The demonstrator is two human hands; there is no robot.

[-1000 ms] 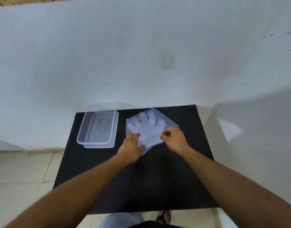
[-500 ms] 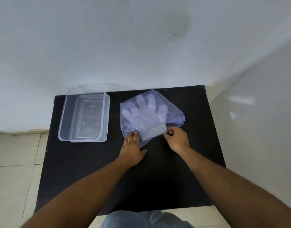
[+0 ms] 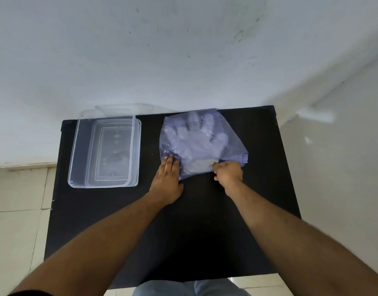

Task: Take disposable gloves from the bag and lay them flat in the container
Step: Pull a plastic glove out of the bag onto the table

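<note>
A thin purple plastic bag lies on the black table, with clear disposable gloves showing through it, fingers pointing away from me. My left hand presses flat on the bag's near left corner. My right hand pinches the bag's near edge at the opening. A clear rectangular container stands to the left of the bag with nothing in it.
A clear lid leans behind the container against the white wall. The table's left edge drops to a tiled floor. Another white wall surface runs along the table's right side.
The view has tilted down, so the table sits lower in frame. My hands have stayed at the bag's near edge, the right one closing its pinch on the opening.
</note>
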